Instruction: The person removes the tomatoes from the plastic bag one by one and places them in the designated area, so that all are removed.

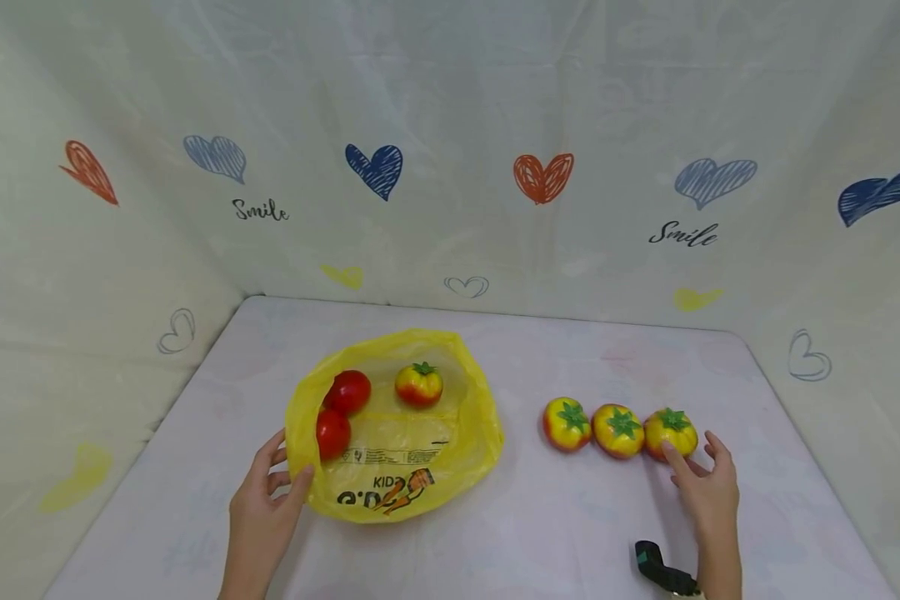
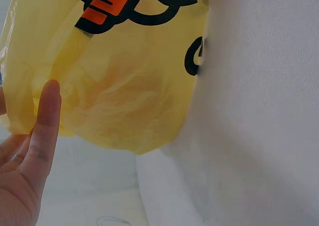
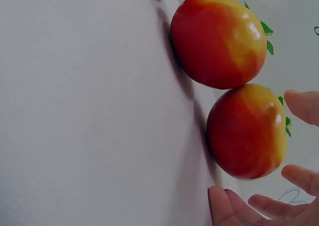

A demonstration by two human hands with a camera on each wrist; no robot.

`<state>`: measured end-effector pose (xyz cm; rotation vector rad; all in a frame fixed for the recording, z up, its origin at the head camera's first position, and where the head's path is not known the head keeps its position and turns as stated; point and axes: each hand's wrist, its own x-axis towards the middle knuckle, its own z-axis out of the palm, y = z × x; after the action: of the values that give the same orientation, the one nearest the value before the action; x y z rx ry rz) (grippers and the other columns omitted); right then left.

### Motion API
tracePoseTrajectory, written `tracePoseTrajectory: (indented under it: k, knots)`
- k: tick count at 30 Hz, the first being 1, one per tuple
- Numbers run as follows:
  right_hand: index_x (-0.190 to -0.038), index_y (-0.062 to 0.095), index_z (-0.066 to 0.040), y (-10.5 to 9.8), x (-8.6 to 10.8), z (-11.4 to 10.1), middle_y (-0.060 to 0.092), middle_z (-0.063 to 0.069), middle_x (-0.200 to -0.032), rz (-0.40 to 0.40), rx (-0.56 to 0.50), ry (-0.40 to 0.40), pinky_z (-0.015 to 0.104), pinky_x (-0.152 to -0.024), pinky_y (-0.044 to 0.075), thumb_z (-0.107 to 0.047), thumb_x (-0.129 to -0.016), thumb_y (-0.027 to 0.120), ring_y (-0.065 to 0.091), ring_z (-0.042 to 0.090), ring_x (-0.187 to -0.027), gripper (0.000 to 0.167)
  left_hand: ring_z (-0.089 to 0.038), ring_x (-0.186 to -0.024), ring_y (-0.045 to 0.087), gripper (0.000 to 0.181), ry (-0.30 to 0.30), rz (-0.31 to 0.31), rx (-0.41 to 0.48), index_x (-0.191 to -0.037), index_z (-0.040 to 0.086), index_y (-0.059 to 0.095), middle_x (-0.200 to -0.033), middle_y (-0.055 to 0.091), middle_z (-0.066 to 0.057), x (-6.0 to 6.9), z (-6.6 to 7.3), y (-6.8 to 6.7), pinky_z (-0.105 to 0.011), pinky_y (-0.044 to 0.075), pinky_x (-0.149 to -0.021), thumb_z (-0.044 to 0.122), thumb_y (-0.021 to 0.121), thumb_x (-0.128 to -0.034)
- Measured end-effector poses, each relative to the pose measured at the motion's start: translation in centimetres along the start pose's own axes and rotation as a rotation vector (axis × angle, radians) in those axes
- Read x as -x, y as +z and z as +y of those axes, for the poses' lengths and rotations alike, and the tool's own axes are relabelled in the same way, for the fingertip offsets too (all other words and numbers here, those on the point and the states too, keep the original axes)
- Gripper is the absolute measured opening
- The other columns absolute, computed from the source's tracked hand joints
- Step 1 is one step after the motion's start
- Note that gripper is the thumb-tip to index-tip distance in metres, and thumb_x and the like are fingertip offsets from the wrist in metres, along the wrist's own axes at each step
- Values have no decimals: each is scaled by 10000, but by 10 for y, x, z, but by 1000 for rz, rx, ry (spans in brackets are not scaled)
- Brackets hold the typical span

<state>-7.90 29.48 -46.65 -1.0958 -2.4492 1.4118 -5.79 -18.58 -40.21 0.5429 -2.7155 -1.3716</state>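
A yellow plastic bag (image 1: 487,417) stands with its mouth wide on the table, left of centre. Inside lie two round red fruits (image 1: 349,392) and one yellow-red toy tomato (image 1: 419,387) with green leaves. My left hand (image 1: 266,496) holds the bag's left side, thumb in front and fingers further back. To the right, three toy tomatoes sit in a row. My right hand (image 1: 705,483) is spread around the rightmost toy tomato (image 3: 246,131); in the right wrist view its thumb is near the leaves and its fingers are beside the fruit, without a grip.
The middle toy tomato (image 1: 618,431) touches or nearly touches both neighbours, with the left one (image 1: 567,424) nearest the bag. A white table (image 1: 540,533) carries everything. A pale curtain (image 1: 450,100) printed with hearts hangs behind it. A black device (image 1: 660,568) is strapped near the right wrist.
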Motion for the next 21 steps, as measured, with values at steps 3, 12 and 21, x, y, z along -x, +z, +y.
tracePoseTrajectory:
  k: [3, 12, 21]
  knots:
    - [-1502, 73, -119, 1, 4, 1, 104, 244, -1522, 11, 0, 9, 148, -473, 485, -518, -871, 526, 419, 435, -1216, 873, -284, -1000, 576, 599, -8, 0, 1, -1437, 103, 303, -1225, 484, -172, -1, 0, 1, -275, 568, -754, 165, 581, -910]
    - [-1504, 56, -122, 0, 12, 10, 73, 254, -1522, -21, 27, 61, 272, -606, 564, -521, -863, 547, 420, 440, -1206, 900, -278, -991, 581, 595, -14, 3, 3, -1435, 105, 309, -1224, 487, -168, -1, 0, 2, -270, 568, -751, 166, 580, -908]
    - [-1507, 88, -228, 1, -14, 49, 71, 186, -1547, 21, 159, -35, 581, -885, 457, -647, -813, 510, 426, 448, -1219, 914, -280, -1000, 576, 610, -11, -3, -6, -1441, 104, 297, -1232, 480, -171, -1, 0, 0, -246, 567, -741, 177, 587, -910]
